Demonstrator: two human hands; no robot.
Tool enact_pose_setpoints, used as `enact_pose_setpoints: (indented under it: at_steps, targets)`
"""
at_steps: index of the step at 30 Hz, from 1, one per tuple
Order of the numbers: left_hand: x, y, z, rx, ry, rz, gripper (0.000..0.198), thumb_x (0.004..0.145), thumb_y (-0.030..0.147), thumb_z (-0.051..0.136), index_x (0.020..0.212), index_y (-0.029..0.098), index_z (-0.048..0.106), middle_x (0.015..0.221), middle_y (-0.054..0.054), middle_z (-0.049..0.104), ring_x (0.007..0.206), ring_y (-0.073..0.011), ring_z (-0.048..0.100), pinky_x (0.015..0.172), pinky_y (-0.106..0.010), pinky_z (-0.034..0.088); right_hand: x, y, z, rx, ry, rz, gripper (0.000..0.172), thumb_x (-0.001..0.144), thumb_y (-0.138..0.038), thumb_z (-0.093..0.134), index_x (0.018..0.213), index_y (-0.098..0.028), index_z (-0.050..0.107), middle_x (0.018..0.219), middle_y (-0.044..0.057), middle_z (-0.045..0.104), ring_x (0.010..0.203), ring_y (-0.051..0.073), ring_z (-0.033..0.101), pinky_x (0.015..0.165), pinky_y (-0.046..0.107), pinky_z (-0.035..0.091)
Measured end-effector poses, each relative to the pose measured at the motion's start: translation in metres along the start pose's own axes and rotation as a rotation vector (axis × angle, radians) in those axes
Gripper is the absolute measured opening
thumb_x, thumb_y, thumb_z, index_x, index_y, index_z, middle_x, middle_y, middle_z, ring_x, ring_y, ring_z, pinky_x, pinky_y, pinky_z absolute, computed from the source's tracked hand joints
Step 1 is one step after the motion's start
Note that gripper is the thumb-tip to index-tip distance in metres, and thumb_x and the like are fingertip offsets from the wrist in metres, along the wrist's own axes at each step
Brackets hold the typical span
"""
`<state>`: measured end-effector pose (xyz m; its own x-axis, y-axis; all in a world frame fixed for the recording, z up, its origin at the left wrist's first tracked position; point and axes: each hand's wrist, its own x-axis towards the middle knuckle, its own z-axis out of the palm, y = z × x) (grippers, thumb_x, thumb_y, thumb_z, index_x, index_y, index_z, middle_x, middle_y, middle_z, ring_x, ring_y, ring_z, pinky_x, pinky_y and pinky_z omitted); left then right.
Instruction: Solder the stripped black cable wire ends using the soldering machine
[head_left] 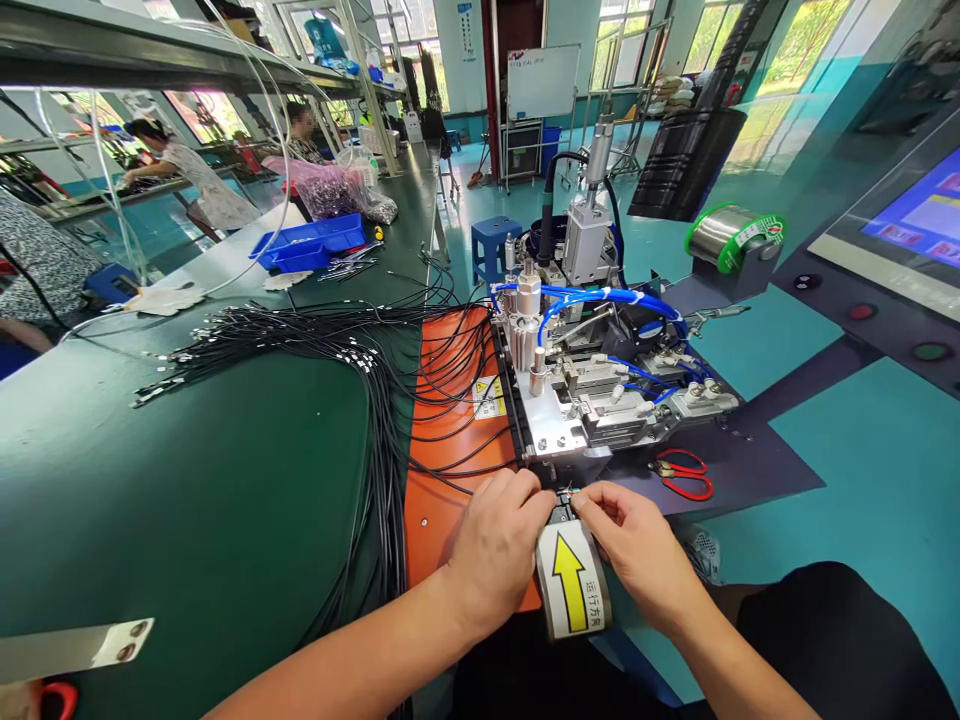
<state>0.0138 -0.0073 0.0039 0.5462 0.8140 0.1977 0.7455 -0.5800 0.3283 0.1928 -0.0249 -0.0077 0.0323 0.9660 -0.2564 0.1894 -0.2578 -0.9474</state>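
Head view: our left hand point(495, 545) and right hand point(637, 545) meet at the front of the fixture point(592, 400), fingers pinched shut on a wire end point(568, 491) above the arrow label point(571, 590). The wire bundle point(300, 340) lies on the tabletop point(187, 480); we judge most of it unprocessed.

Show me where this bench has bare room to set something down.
Widest bare patch: the green mat between the black cables and the metal strip at the left edge. Another: the teal top right of the red scissors. Crowded: the orange plate, looped with cables, and the fixture front, where left hand and right hand meet.
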Motion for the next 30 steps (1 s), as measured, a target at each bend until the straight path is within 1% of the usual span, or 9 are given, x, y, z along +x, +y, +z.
enact_pose_setpoints:
  at_steps: [4, 11, 16, 18, 20, 22, 23, 25, 30]
  targets:
    - [0.001, 0.001, -0.001, 0.006, 0.007, -0.003, 0.016, 0.096, 0.017, 0.051, 0.099, 0.02, 0.066, 0.093, -0.004, 0.059, 0.084, -0.0203, 0.051, 0.074, -0.034, 0.044, 0.0, -0.002, -0.002, -0.117, 0.008, -0.033, 0.033, 0.092, -0.048, 0.053, 0.078, -0.02, 0.063, 0.071, 0.0, 0.059, 0.067, 0.017, 0.051, 0.06, 0.026, 0.041]
    - [0.0, 0.0, 0.0, 0.001, 0.016, -0.004, 0.018, 0.096, 0.017, 0.05, 0.103, 0.02, 0.066, 0.094, -0.004, 0.06, 0.086, -0.0206, 0.051, 0.076, -0.034, 0.044, 0.0, 0.002, 0.0, -0.206, 0.037, -0.082, 0.032, 0.095, -0.049, 0.048, 0.082, -0.022, 0.059, 0.071, -0.001, 0.056, 0.066, 0.017, 0.05, 0.059, 0.027, 0.04]
    - [0.0, 0.0, 0.001, 0.016, 0.015, -0.005, 0.017, 0.096, 0.017, 0.051, 0.101, 0.02, 0.067, 0.093, -0.004, 0.059, 0.083, -0.0202, 0.051, 0.073, -0.034, 0.043, 0.006, 0.005, -0.003, -0.256, 0.058, -0.05, 0.034, 0.095, -0.051, 0.047, 0.083, -0.022, 0.06, 0.071, -0.002, 0.058, 0.065, 0.017, 0.053, 0.06, 0.027, 0.04]
    - [0.0, 0.001, 0.0, 0.017, 0.017, -0.003, 0.017, 0.096, 0.016, 0.05, 0.101, 0.02, 0.067, 0.092, -0.004, 0.059, 0.083, -0.0202, 0.05, 0.073, -0.034, 0.043, 0.008, 0.006, -0.005, -0.262, 0.072, -0.056, 0.033, 0.096, -0.051, 0.047, 0.088, -0.023, 0.062, 0.077, -0.001, 0.063, 0.071, 0.018, 0.057, 0.064, 0.028, 0.043]
    - [0.0, 0.001, 0.0, 0.018, 0.021, -0.001, 0.018, 0.095, 0.016, 0.05, 0.102, 0.02, 0.067, 0.092, -0.004, 0.059, 0.083, -0.0202, 0.05, 0.072, -0.034, 0.043, 0.009, 0.006, -0.007, -0.233, 0.061, -0.097, 0.032, 0.096, -0.05, 0.047, 0.096, -0.023, 0.064, 0.089, 0.002, 0.067, 0.083, 0.02, 0.061, 0.073, 0.029, 0.046]
    - [0.001, 0.001, -0.001, 0.022, 0.022, 0.004, 0.018, 0.095, 0.016, 0.05, 0.102, 0.02, 0.067, 0.092, -0.004, 0.06, 0.083, -0.0202, 0.05, 0.072, -0.034, 0.043, 0.009, 0.005, -0.007, -0.197, 0.036, -0.152, 0.031, 0.097, -0.047, 0.046, 0.101, -0.023, 0.065, 0.101, 0.004, 0.069, 0.095, 0.022, 0.062, 0.083, 0.03, 0.046]
    - [0.001, 0.001, -0.001, 0.024, 0.022, 0.004, 0.018, 0.095, 0.016, 0.05, 0.102, 0.02, 0.067, 0.092, -0.004, 0.06, 0.083, -0.0202, 0.05, 0.072, -0.034, 0.043, 0.009, 0.004, -0.007, -0.191, 0.032, -0.175, 0.03, 0.098, -0.046, 0.046, 0.102, -0.023, 0.066, 0.103, 0.004, 0.068, 0.097, 0.022, 0.062, 0.086, 0.03, 0.046]
    - [0.001, 0.001, -0.001, 0.028, 0.023, 0.003, 0.018, 0.095, 0.016, 0.05, 0.102, 0.02, 0.067, 0.092, -0.004, 0.06, 0.083, -0.0202, 0.05, 0.072, -0.034, 0.043, 0.008, 0.004, -0.007, -0.2, 0.039, -0.205, 0.03, 0.098, -0.045, 0.046, 0.101, -0.023, 0.067, 0.102, 0.005, 0.068, 0.096, 0.022, 0.062, 0.086, 0.031, 0.046]
    - [0.001, 0.001, 0.0, 0.028, 0.021, 0.003, 0.018, 0.096, 0.017, 0.05, 0.102, 0.02, 0.067, 0.092, -0.004, 0.059, 0.083, -0.0202, 0.05, 0.072, -0.034, 0.043, 0.008, 0.005, -0.007, -0.245, 0.088, -0.205, 0.032, 0.096, -0.047, 0.049, 0.097, -0.023, 0.069, 0.092, 0.005, 0.067, 0.086, 0.022, 0.061, 0.077, 0.032, 0.046]
